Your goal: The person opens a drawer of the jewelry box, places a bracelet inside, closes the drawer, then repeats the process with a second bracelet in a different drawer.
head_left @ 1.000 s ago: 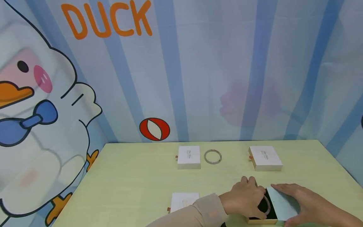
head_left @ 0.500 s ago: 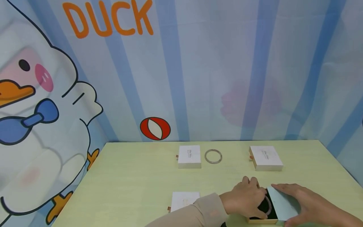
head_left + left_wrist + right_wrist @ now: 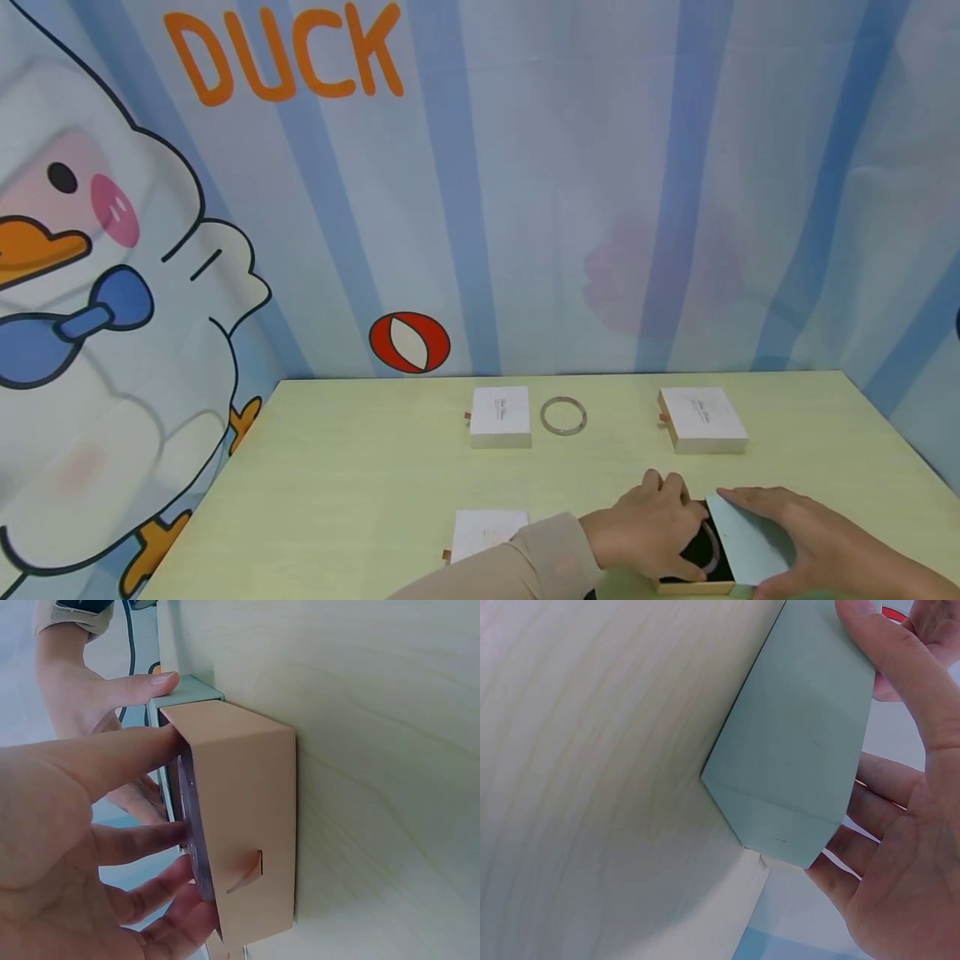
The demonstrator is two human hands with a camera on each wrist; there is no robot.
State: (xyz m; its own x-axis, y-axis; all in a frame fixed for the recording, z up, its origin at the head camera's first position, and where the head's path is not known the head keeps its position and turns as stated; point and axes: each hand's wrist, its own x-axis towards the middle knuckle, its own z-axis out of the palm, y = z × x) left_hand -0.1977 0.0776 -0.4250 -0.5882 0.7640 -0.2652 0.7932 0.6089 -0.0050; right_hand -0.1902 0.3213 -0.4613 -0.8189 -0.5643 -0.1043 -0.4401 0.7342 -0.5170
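A light blue-green box sleeve (image 3: 753, 537) with a partly pulled-out drawer (image 3: 244, 780) stands at the table's front right. Inside the drawer's dark interior is a pale purple bangle (image 3: 196, 832), partly covered by fingers. My left hand (image 3: 648, 525) reaches into the drawer, its thumb and fingertips bent about the bangle. In the left wrist view the drawer's outside is tan, with a small ribbon tab. Across the sleeve, my right hand (image 3: 832, 542) holds it between thumb and fingers; the right wrist view shows the sleeve's side close up.
At the back stand two white boxes, one on the left (image 3: 500, 417) and one on the right (image 3: 703, 419). Another bangle (image 3: 563, 415) lies flat between them. A third white box (image 3: 487, 532) is partly behind my left sleeve. A printed curtain (image 3: 555, 183) hangs behind the table (image 3: 337, 483).
My left hand's fingers have shifted very slightly at the drawer. The right hand, the sleeve and the other boxes stay in place.
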